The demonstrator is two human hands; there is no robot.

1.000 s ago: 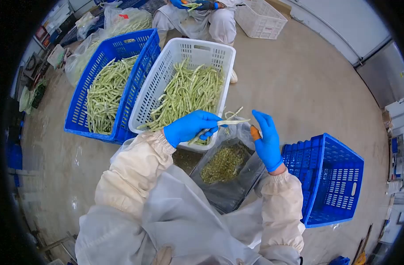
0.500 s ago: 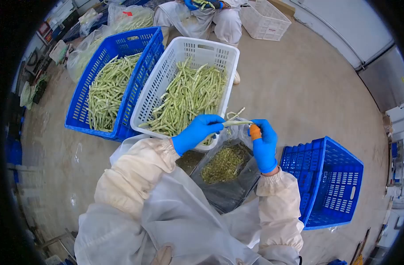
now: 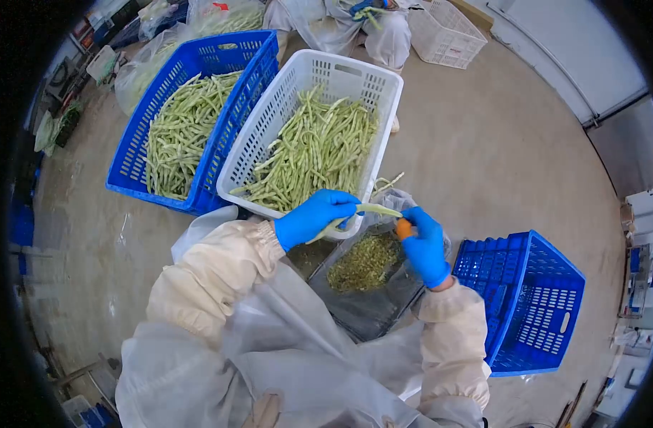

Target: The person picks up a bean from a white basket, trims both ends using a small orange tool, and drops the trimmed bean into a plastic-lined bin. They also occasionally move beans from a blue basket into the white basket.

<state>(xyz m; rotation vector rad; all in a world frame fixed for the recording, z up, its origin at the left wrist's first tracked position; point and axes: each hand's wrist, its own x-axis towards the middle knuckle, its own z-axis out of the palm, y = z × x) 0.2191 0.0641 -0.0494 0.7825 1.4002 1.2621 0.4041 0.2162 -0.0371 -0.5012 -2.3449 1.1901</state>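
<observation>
My left hand [image 3: 318, 219], in a blue glove, is closed around a long green bean [image 3: 378, 208]. The bean bows toward the right, and a pale length also shows below the left fingers. At the bean's right tip, my gloved right hand [image 3: 427, 248] has its fingers bent in a pinch. An orange cover-like piece [image 3: 405, 229] sits at the right thumb. Just beyond the left hand stands a white crate [image 3: 233, 167] holding a heap of green beans [image 3: 315, 146]. Below both hands, a grey plastic-lined container [image 3: 369, 314] holds chopped green bits [image 3: 365, 262].
Stacked blue crates [image 3: 198, 192] with more beans stand left of the white one. Other blue crates [image 3: 537, 357] lie by my right arm. Ahead, another person's gloved hand [image 3: 369, 7] holds beans, near a second white crate [image 3: 447, 36]. Bagged beans [image 3: 230, 18] lie at the back left.
The view has shifted slightly. The bean between my hands now curves, with a length below my left fingers. My right hand has tilted and sits a little lower at the bean's tip.
</observation>
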